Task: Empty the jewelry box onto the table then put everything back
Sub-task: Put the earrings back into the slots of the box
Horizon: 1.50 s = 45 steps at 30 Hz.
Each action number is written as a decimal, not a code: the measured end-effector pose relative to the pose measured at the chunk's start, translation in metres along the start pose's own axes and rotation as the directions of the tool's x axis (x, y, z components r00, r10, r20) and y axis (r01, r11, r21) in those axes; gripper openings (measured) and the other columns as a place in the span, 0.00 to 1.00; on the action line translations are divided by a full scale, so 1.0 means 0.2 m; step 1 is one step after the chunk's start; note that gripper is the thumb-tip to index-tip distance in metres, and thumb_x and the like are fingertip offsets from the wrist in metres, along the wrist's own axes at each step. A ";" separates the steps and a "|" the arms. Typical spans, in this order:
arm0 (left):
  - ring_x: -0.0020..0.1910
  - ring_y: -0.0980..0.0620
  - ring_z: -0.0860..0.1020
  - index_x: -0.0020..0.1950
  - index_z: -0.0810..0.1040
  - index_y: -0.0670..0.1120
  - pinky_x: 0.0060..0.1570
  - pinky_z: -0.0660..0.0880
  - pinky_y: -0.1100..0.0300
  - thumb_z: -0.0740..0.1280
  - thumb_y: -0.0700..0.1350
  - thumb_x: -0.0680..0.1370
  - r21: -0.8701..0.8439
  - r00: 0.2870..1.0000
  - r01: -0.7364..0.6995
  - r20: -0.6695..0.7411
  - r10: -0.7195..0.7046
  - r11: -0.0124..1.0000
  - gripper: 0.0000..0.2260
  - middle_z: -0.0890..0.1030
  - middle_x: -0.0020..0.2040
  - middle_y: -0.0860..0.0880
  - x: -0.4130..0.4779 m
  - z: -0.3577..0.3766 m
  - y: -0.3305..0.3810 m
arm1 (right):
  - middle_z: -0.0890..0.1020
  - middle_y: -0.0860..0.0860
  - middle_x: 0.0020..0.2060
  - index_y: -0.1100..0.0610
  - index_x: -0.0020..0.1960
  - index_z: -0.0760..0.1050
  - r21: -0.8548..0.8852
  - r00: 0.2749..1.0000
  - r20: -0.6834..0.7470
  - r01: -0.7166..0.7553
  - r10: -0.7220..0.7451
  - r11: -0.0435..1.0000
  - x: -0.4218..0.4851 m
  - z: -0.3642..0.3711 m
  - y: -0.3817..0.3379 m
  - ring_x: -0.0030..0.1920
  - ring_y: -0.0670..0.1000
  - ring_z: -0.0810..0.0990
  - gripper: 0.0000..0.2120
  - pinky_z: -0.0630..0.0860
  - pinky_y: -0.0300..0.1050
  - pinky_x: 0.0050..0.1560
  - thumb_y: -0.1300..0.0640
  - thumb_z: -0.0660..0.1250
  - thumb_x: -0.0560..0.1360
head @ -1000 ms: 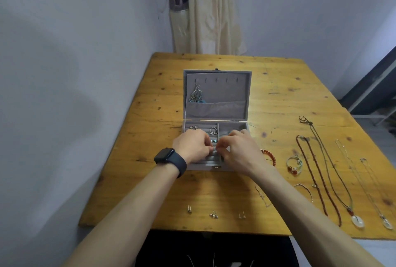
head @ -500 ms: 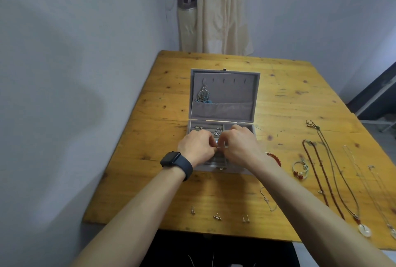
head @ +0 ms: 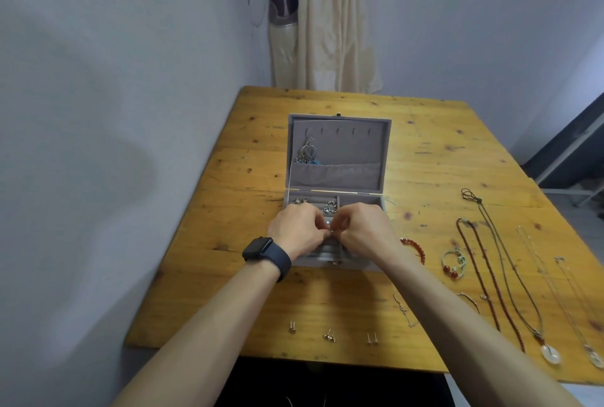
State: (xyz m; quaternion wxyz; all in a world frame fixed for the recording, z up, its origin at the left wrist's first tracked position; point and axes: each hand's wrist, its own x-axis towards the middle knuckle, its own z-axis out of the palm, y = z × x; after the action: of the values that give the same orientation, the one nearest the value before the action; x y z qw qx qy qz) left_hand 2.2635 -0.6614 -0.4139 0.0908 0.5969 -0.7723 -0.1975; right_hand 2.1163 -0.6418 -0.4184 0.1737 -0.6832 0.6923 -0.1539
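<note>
Three pairs of stud earrings (head: 328, 336) lie in a row at the near edge of the table (head: 425, 161). Past them, the left hand (head: 299, 231) and right hand (head: 361, 231) meet over the tray of the open jewelry box (head: 386, 151). Each grip is pinched on one small piece (head: 331, 232), too tiny to identify. Necklaces (head: 505, 264) lie to the right, and dangling earrings (head: 307, 153) hang in the lid. I cannot tell whether this is emptying or refilling. Either way, the next move needs a delicate, snag-free lift or seating.
</note>
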 end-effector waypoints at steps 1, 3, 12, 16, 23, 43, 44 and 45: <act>0.49 0.51 0.81 0.49 0.84 0.55 0.48 0.80 0.53 0.71 0.56 0.76 -0.010 1.000 -0.009 -0.003 0.009 1.000 0.07 0.85 0.47 0.53 0.00 0.00 -0.01 | 0.86 0.47 0.43 0.48 0.47 0.84 0.014 1.000 -0.011 0.009 -0.009 1.000 -0.01 -0.01 0.01 0.46 0.49 0.81 0.04 0.72 0.38 0.41 0.55 0.72 0.73; 0.50 0.52 0.81 0.49 0.85 0.55 0.49 0.80 0.52 0.70 0.56 0.77 -0.032 1.000 -0.026 -0.007 0.026 0.999 0.08 0.85 0.47 0.54 -0.02 0.00 -0.02 | 0.87 0.47 0.46 0.49 0.50 0.85 0.040 0.998 -0.053 0.021 -0.019 0.999 -0.03 -0.02 0.04 0.47 0.48 0.82 0.06 0.72 0.38 0.44 0.54 0.71 0.74; 0.48 0.58 0.81 0.53 0.85 0.53 0.51 0.80 0.56 0.68 0.50 0.78 -0.157 0.992 -0.101 -0.084 0.089 0.982 0.08 0.85 0.49 0.56 -0.09 0.02 -0.08 | 0.83 0.48 0.48 0.49 0.54 0.83 -0.014 0.961 -0.224 0.166 -0.165 0.986 -0.21 0.03 0.11 0.47 0.50 0.75 0.09 0.72 0.44 0.46 0.52 0.66 0.78; 0.50 0.56 0.80 0.55 0.85 0.53 0.52 0.78 0.58 0.68 0.50 0.79 -0.076 0.980 -0.169 -0.115 0.160 0.983 0.08 0.84 0.52 0.54 -0.11 0.02 -0.08 | 0.81 0.49 0.51 0.49 0.59 0.82 -0.086 0.962 -0.196 0.176 -0.190 0.981 -0.24 0.07 0.11 0.51 0.52 0.73 0.12 0.73 0.45 0.50 0.53 0.64 0.79; 0.55 0.53 0.77 0.58 0.84 0.55 0.52 0.76 0.59 0.66 0.51 0.79 0.016 0.965 -0.228 -0.126 0.229 0.973 0.11 0.81 0.55 0.54 -0.13 0.04 -0.07 | 0.79 0.52 0.56 0.50 0.63 0.80 -0.240 0.954 -0.133 0.232 -0.269 0.943 -0.25 0.07 0.09 0.53 0.56 0.74 0.16 0.75 0.47 0.53 0.56 0.64 0.77; 0.50 0.60 0.77 0.55 0.84 0.55 0.47 0.79 0.56 0.69 0.49 0.78 -0.166 0.949 -0.259 -0.224 0.220 0.951 0.07 0.81 0.48 0.60 -0.34 -0.03 -0.12 | 0.80 0.45 0.47 0.50 0.54 0.84 0.110 0.925 -0.360 0.173 -0.123 0.979 -0.57 0.02 0.19 0.49 0.48 0.75 0.10 0.74 0.42 0.49 0.58 0.73 0.74; 0.50 0.60 0.77 0.54 0.84 0.55 0.46 0.79 0.56 0.69 0.49 0.78 -0.176 0.946 -0.265 -0.239 0.220 0.948 0.07 0.80 0.47 0.61 -0.38 -0.03 -0.13 | 0.80 0.44 0.46 0.48 0.54 0.84 0.125 0.927 -0.355 0.172 -0.118 0.977 -0.62 0.03 0.19 0.49 0.47 0.75 0.09 0.73 0.41 0.49 0.57 0.73 0.74; 0.50 0.61 0.77 0.53 0.84 0.56 0.46 0.79 0.57 0.70 0.49 0.77 -0.184 0.943 -0.270 -0.248 0.221 0.945 0.07 0.80 0.47 0.62 -0.43 -0.02 -0.13 | 0.79 0.43 0.46 0.47 0.53 0.83 0.132 0.932 -0.343 0.167 -0.113 0.977 -0.67 0.04 0.19 0.49 0.46 0.74 0.09 0.72 0.40 0.48 0.55 0.73 0.74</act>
State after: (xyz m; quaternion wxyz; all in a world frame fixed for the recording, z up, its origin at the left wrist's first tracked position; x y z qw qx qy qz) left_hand 2.3117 -0.5854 -0.4126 0.2653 0.5005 -0.7997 -0.1988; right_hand 2.0873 -0.5068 -0.4380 0.0966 -0.6790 0.6465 -0.3343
